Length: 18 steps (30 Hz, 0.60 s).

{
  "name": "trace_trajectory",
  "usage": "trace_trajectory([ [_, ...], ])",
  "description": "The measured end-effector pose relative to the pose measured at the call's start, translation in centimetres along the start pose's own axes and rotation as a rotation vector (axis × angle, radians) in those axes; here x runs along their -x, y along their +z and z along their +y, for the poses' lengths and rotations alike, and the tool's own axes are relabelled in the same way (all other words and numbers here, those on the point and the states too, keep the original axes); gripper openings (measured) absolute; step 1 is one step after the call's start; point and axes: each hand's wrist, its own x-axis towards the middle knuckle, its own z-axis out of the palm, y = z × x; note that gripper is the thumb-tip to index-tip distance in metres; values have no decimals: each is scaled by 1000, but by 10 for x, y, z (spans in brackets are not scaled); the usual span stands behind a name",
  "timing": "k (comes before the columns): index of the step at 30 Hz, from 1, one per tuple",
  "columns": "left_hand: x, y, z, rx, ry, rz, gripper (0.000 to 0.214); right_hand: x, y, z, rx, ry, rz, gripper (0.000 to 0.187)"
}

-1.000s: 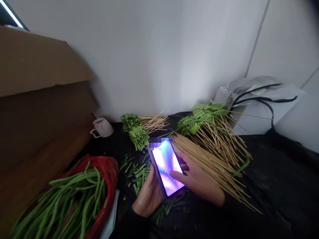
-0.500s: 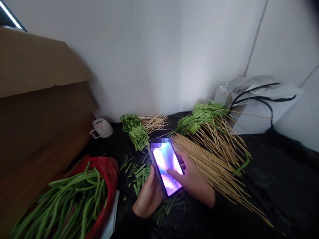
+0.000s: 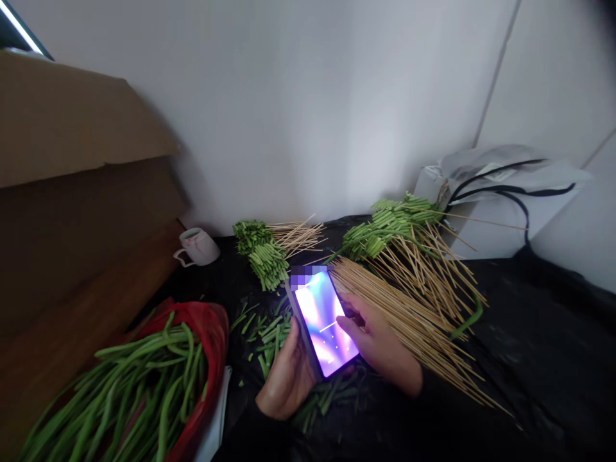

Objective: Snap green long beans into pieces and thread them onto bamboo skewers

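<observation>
A smartphone (image 3: 320, 330) with a bright purple-white screen and a grey cover lies tilted in my left hand (image 3: 287, 378). The left thumb runs along its left edge, and the other fingers are hidden beneath it. My right hand (image 3: 380, 343) is at the phone's right side, fingers curled by the edge and thumb tip on the screen. A white line ends at that thumb, with small dots below. Around the phone lie cut green bean pieces (image 3: 272, 337) and a row of long wooden skewers (image 3: 399, 308).
Bundles of skewered beans (image 3: 267, 260) and more skewered beans (image 3: 402, 218) lie toward the wall. At left are a red bag (image 3: 216, 321) of long beans (image 3: 144, 378), a white mug (image 3: 198, 247) and a cardboard box (image 3: 81, 122). A white box (image 3: 495, 224) stands at right.
My right thumb has moved right and slightly up across the screen, and a white line now shows there. My left hand and the phone stay almost in place.
</observation>
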Motion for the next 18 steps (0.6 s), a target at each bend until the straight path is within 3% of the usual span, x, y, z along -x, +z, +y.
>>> trace_trajectory([
  [6, 1, -6, 1, -16, 0, -3, 64, 7, 4, 2, 68, 8, 11, 50],
  [18, -1, 0, 2, 41, 74, 26, 61, 22, 10, 5, 152, -111, -47, 90],
])
